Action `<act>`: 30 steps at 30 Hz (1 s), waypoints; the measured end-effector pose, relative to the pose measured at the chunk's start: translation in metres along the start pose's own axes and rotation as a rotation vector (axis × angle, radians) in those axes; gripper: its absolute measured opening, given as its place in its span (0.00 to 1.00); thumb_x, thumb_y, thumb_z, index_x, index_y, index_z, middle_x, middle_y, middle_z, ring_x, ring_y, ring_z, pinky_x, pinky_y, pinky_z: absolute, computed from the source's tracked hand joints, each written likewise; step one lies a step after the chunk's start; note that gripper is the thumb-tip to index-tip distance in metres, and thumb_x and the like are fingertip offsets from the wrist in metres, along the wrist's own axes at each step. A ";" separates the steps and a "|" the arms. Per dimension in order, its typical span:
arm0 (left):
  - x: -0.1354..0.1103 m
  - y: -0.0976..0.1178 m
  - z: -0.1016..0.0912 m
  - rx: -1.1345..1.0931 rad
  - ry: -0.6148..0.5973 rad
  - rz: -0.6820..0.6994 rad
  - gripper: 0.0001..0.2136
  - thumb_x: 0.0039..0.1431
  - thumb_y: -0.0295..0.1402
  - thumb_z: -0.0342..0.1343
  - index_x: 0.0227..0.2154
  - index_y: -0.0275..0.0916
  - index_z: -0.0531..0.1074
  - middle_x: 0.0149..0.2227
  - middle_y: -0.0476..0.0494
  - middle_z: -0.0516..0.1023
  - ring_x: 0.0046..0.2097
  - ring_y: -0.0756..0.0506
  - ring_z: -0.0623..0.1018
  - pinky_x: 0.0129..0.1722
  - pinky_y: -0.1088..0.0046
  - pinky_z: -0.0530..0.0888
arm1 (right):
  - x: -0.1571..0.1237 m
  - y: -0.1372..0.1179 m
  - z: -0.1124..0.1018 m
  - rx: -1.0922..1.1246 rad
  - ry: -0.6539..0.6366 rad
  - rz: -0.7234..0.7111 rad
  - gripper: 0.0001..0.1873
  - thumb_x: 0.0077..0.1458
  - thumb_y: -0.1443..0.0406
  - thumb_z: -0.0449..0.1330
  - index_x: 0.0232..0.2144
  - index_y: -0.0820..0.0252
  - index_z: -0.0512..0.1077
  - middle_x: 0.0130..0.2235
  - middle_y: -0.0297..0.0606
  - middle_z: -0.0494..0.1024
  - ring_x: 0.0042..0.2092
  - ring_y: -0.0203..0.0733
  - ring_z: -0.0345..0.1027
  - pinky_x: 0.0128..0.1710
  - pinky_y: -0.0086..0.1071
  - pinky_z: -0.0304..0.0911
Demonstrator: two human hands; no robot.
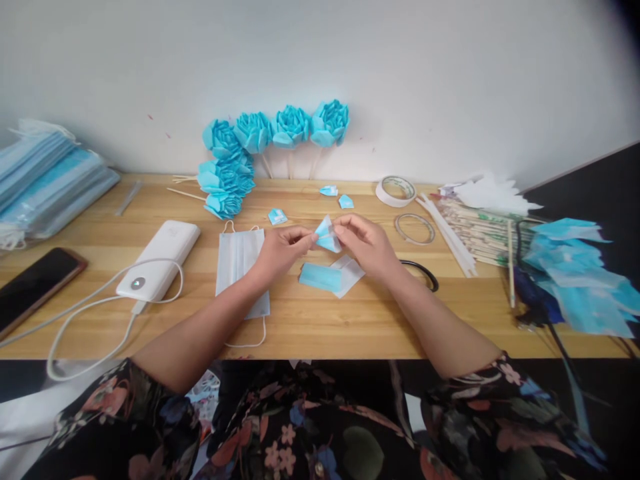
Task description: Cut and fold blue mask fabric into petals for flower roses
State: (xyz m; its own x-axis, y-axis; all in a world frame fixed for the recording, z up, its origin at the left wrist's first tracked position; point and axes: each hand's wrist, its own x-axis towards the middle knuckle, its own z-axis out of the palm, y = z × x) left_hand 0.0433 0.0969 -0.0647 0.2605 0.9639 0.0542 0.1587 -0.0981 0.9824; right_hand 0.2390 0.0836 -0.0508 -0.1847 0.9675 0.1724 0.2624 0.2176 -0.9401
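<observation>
Between my two hands is a small folded piece of blue and white mask fabric [327,235], its point turned upward. My left hand [289,248] pinches its left edge, and my right hand [364,244] pinches its right edge. Just below them lie a blue fabric rectangle [320,277] and a whitish piece [350,275], overlapping on the table. Several small folded blue pieces [277,216] rest beyond my hands. A face mask [235,257] lies flat, partly under my left forearm.
Several blue fabric flowers [291,127] on sticks stand or lie against the wall. At left are bagged masks [50,180], a phone [37,283] and a cabled power bank [160,260]. To the right are a tape roll [395,192], bundled sticks [475,230] and blue scraps [583,280].
</observation>
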 end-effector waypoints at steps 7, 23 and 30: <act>0.002 -0.002 -0.001 -0.034 0.051 -0.008 0.14 0.54 0.44 0.60 0.24 0.36 0.75 0.22 0.49 0.73 0.25 0.53 0.68 0.27 0.76 0.65 | 0.002 0.005 0.001 0.079 -0.034 -0.010 0.12 0.54 0.58 0.64 0.38 0.56 0.70 0.36 0.35 0.75 0.37 0.38 0.69 0.38 0.33 0.64; 0.001 -0.002 0.000 -0.032 0.030 -0.026 0.16 0.51 0.48 0.63 0.25 0.37 0.77 0.24 0.47 0.76 0.26 0.52 0.68 0.27 0.75 0.67 | 0.002 0.010 0.006 -0.029 0.023 0.023 0.08 0.53 0.59 0.62 0.30 0.57 0.71 0.30 0.33 0.76 0.32 0.37 0.66 0.34 0.32 0.62; 0.001 -0.004 0.000 -0.001 0.004 0.003 0.15 0.54 0.45 0.60 0.24 0.36 0.74 0.23 0.48 0.74 0.25 0.53 0.67 0.26 0.76 0.65 | 0.001 0.003 0.004 0.043 -0.037 0.035 0.10 0.57 0.57 0.59 0.36 0.57 0.72 0.31 0.33 0.74 0.33 0.37 0.67 0.35 0.32 0.62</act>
State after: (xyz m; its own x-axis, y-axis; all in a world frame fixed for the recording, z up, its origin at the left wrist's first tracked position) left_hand 0.0428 0.0979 -0.0689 0.2571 0.9647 0.0574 0.1567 -0.1002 0.9825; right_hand 0.2361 0.0846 -0.0546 -0.2110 0.9689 0.1290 0.2282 0.1772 -0.9574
